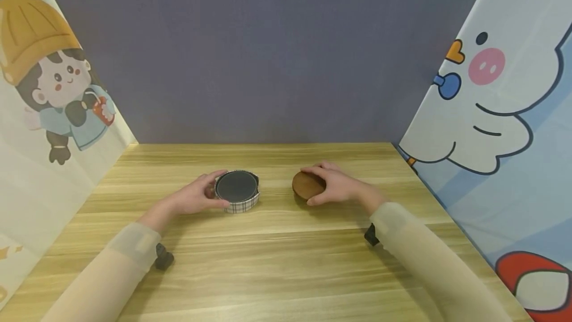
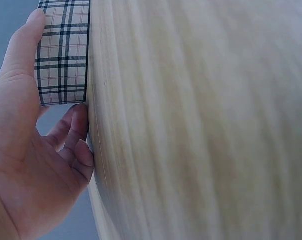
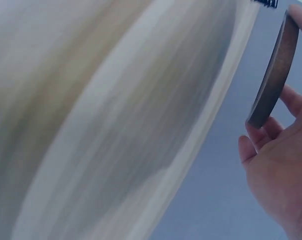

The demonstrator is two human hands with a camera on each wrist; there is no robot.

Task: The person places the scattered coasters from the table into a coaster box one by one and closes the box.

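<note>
In the head view, a low round box (image 1: 237,187) with a dark flat top and a plaid side stands on the table. My left hand (image 1: 196,195) holds it from the left, thumb at the front and a finger at the back. The left wrist view shows the plaid side of the box (image 2: 63,55) with the left thumb (image 2: 23,47) against it. To the right, my right hand (image 1: 337,185) pinches a round brown disc (image 1: 308,185) by its edge. The right wrist view shows the disc (image 3: 275,70) edge-on, thin and lifted off the table; its exact kind is unclear.
Both hands work over a wood-grain table (image 1: 268,272). A dark grey panel (image 1: 263,53) rises behind its far edge. Cartoon-printed walls stand at the left (image 1: 27,178) and right (image 1: 527,183). A small black device (image 1: 164,257) sits at the left wrist, another (image 1: 372,235) at the right.
</note>
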